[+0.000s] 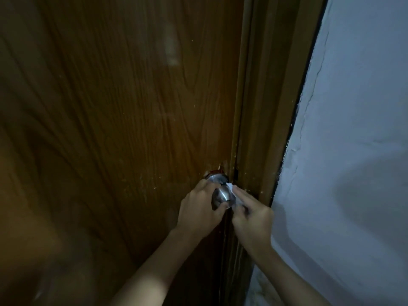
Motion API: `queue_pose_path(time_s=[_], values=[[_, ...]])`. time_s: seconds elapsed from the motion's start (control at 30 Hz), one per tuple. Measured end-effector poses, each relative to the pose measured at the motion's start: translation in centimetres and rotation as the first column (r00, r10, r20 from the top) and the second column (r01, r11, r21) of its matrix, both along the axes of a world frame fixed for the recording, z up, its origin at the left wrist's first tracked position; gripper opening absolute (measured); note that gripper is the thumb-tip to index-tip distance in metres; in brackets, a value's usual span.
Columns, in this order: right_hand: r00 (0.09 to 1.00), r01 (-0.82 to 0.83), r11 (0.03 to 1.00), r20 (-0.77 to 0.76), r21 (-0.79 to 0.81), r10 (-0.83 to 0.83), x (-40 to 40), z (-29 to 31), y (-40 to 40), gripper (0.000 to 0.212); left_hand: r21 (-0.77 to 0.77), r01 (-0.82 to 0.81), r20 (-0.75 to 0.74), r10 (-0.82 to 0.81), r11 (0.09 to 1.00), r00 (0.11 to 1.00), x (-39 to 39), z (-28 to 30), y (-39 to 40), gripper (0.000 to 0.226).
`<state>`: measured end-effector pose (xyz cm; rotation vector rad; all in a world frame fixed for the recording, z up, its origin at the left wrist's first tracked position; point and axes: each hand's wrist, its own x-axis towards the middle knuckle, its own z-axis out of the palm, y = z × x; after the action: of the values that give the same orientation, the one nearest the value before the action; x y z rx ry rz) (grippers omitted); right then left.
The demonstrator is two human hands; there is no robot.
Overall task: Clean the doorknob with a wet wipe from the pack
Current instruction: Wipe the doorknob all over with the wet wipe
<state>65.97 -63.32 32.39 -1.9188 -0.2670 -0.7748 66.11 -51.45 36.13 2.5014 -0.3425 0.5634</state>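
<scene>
Two hands, left hand (198, 208) and right hand (251, 219), one doorknob (220, 196), one wipe (233, 195)

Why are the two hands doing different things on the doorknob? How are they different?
The left hand curls round the metal doorknob bare, while the right hand holds a white wet wipe. The left hand grips from the door's side; the right hand comes from the frame side. The left hand's fingers are bent round the knob; the right hand's fingers lie straighter, pressing the wipe against it. Both touch the same knob.
</scene>
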Motion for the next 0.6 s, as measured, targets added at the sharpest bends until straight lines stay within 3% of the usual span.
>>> queue_pose_path(time_s=[0.1, 0.27, 0.43, 0.6], values=[[0.997, -0.067, 0.992, -0.032, -0.110, 0.064, 0.5, 0.4, 0.5, 0.045, 0.000, 0.010, -0.002, -0.010, 1.000, 1.000, 0.0, 0.1, 0.1, 0.040], [0.993, -0.014, 0.976, 0.109, -0.217, 0.039, -0.9, -1.3, 0.4, 0.043, 0.013, 0.009, 0.013, -0.009, 1.000, 1.000, 0.1, 0.2, 0.0, 0.038], [0.999, -0.045, 0.987, -0.008, -0.152, 0.044, 0.5, -0.2, 0.3, 0.050, 0.015, 0.002, -0.012, -0.002, 1.000, 1.000, 0.0, 0.3, 0.1, 0.041], [0.998, -0.014, 0.983, 0.064, -0.185, 0.026, -0.3, -1.1, 0.2, 0.051, 0.008, 0.007, -0.013, -0.007, 1.000, 1.000, 0.1, 0.3, 0.1, 0.042]])
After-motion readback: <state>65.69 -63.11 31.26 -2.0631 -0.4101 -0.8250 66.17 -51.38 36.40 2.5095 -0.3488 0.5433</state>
